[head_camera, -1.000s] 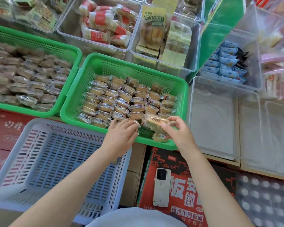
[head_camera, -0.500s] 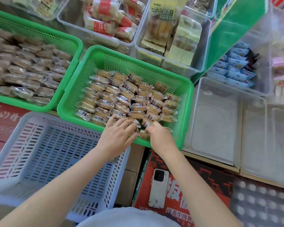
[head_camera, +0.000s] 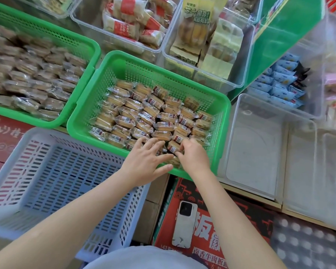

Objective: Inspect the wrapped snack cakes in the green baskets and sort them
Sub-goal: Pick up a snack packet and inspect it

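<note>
as before, both hands (head_camera: 169,158) among cakes (head_camera: 153,115)

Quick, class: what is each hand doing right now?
Left hand: open, fingers spread flat on the snack cakes.
Right hand: fingers curled among the cakes; a grip cannot be told.

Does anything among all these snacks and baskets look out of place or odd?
One thing: a white smartphone lies face down on the red printed carton below the middle green plastic basket, among boxed stock rather than snacks. In that basket, one wrapped snack cake at the far right sits apart from the tidy rows.
</note>
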Tool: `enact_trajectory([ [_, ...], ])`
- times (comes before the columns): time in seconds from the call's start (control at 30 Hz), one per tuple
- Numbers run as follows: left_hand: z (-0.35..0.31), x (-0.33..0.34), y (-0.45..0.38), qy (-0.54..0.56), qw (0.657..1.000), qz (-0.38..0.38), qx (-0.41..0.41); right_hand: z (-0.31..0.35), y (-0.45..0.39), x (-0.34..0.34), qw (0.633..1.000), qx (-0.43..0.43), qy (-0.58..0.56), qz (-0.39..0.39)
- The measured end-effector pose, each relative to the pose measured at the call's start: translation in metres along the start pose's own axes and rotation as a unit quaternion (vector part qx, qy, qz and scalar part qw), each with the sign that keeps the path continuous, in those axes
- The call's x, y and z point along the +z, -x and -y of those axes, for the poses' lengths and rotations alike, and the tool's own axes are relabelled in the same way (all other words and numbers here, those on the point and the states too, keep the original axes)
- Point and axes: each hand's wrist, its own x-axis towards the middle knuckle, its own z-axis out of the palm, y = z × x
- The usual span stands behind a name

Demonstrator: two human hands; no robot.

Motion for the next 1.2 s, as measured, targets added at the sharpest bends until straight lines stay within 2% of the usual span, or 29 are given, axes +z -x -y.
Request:
enact_trajectory([
  [0.2,0.001,0.000,0.000,-0.010,1.000,-0.004,0.003,0.003,0.001,0.005,0.999,-0.020,0.043,-0.015],
  [0.4,0.004,0.003,0.000,-0.007,1.000,-0.004,0.003,0.000,0.015,-0.013,0.997,-0.037,-0.073,-0.011],
  [0.53,0.004,0.000,0.003,0.023,1.000,-0.020,-0.001,-0.001,0.041,-0.040,0.978,-0.045,-0.167,-0.118],
  [0.6,0.000,-0.010,0.008,0.155,0.987,-0.041,-0.021,0.000,0.060,-0.058,0.956,-0.033,-0.235,-0.172],
  [0.63,-0.006,-0.018,0.012,0.276,0.959,-0.057,-0.043,-0.001,0.068,-0.065,0.942,-0.013,-0.280,-0.185],
  [0.67,-0.013,-0.028,0.017,0.420,0.902,-0.068,-0.072,-0.002,0.075,-0.070,0.925,0.009,-0.329,-0.192],
  [0.73,-0.031,-0.052,0.031,0.678,0.724,-0.067,-0.108,-0.001,0.087,-0.074,0.881,0.058,-0.435,-0.175],
  [0.77,-0.038,-0.062,0.038,0.764,0.633,-0.056,-0.111,0.001,0.092,-0.074,0.860,0.084,-0.477,-0.157],
  [0.8,-0.044,-0.070,0.045,0.823,0.556,-0.048,-0.103,0.003,0.096,-0.075,0.843,0.102,-0.510,-0.139],
  [0.83,-0.048,-0.075,0.051,0.857,0.504,-0.047,-0.095,0.005,0.102,-0.075,0.824,0.110,-0.541,-0.128],
  [0.87,-0.052,-0.079,0.058,0.872,0.478,-0.053,-0.088,0.008,0.107,-0.076,0.804,0.120,-0.570,-0.119],
  [0.9,-0.054,-0.082,0.064,0.876,0.471,-0.061,-0.086,0.008,0.112,-0.075,0.792,0.119,-0.589,-0.109],
  [1.1,-0.067,-0.086,0.101,0.849,0.519,-0.065,-0.067,0.015,0.149,-0.068,0.832,0.087,-0.541,-0.088],
  [1.2,-0.074,-0.085,0.119,0.863,0.500,-0.052,-0.043,0.018,0.171,-0.066,0.816,0.042,-0.571,-0.083],
])
